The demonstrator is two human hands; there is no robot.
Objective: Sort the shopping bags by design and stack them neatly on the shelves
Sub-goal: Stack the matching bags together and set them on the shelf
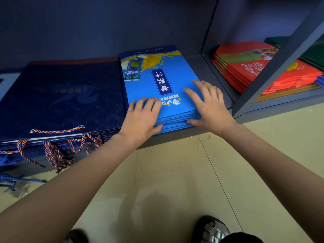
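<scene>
A stack of bright blue shopping bags (154,79) with a juice picture and white lettering lies flat on the low shelf (175,135). My left hand (142,114) rests on the stack's near left corner, fingers on top and thumb against its front edge. At the near right corner lies my right hand (208,104), fingers spread flat over the top bag, thumb against the stack's front edge. Left of this pile sits a stack of dark navy bags (63,97) with braided multicoloured rope handles (57,131) hanging over the shelf front.
A slanted metal upright (273,67) divides this bay from the one on the right, where red bags (259,71) are piled. Dark green bags (313,51) lie behind them. Beige floor tiles (175,181) stretch below, with my sandalled foot (210,228) near the bottom edge.
</scene>
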